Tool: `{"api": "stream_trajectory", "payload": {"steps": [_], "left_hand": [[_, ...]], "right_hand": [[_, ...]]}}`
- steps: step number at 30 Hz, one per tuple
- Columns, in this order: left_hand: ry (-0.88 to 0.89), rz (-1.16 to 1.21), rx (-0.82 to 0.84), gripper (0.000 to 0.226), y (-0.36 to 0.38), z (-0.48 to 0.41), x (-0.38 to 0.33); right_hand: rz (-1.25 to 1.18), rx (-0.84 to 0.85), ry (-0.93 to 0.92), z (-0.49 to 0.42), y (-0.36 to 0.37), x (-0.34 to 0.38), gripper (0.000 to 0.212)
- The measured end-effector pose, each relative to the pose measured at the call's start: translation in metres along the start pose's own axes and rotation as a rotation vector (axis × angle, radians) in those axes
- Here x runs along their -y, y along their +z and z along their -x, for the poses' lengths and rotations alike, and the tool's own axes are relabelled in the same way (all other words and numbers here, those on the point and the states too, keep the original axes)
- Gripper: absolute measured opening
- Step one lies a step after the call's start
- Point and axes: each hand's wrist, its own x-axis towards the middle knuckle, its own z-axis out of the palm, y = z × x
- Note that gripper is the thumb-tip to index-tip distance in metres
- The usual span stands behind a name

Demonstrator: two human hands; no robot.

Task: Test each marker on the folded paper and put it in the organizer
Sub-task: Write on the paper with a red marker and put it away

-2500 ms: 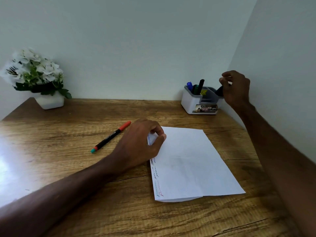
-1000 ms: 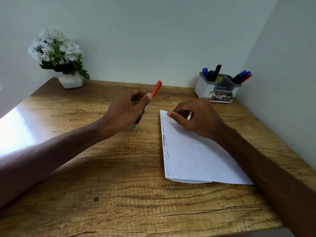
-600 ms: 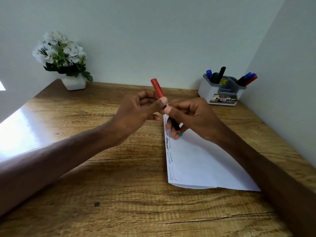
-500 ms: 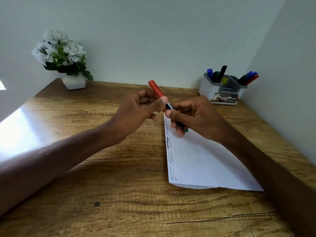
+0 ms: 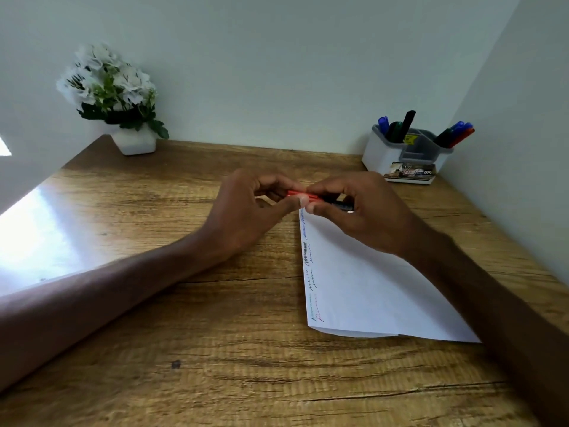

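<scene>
Left hand (image 5: 246,211) pinches the red cap and right hand (image 5: 363,217) grips the barrel of one marker (image 5: 303,195), above one folded paper's (image 5: 363,297) far corner on the desk (image 5: 184,334). One organizer (image 5: 381,155) behind holds at least six stored markers (image 5: 407,120).

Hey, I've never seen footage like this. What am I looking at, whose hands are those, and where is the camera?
There is no machine here. A person wears a wide-angle camera on the head, looking forward and down, and every picture comes from it, so their own arms reach in from the bottom. The left hand pinches the red-capped end of a marker, and the right hand grips its black barrel. They hold it above the far corner of a folded paper lying on a wooden desk. The paper has coloured scribbles along its left edge. At the back right stands a white and grey organizer holding other markers. A pot of flowers sits at the back left.
</scene>
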Motion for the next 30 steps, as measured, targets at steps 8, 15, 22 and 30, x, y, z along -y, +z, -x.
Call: {"api": "stream_trajectory", "payload": {"steps": [8, 15, 22, 30], "left_hand": [[0.014, -0.02, 0.017, 0.021, 0.0, 0.0, 0.001], [0.057, -0.014, -0.011, 0.019, -0.002, 0.0, 0.0], [0.171, -0.247, 0.116, 0.023, -0.009, -0.005, 0.006], [0.242, -0.5, 0.212, 0.022, -0.007, 0.0, 0.019]], "right_hand": [[0.149, -0.027, -0.054, 0.0, 0.002, -0.002, 0.028], [0.237, -0.061, -0.065, 0.002, 0.0, 0.0, 0.04], [0.33, -0.017, -0.068, 0.003, -0.003, -0.003, 0.049], [-0.004, 0.015, 0.21, 0.004, -0.017, -0.005, 0.018]]}}
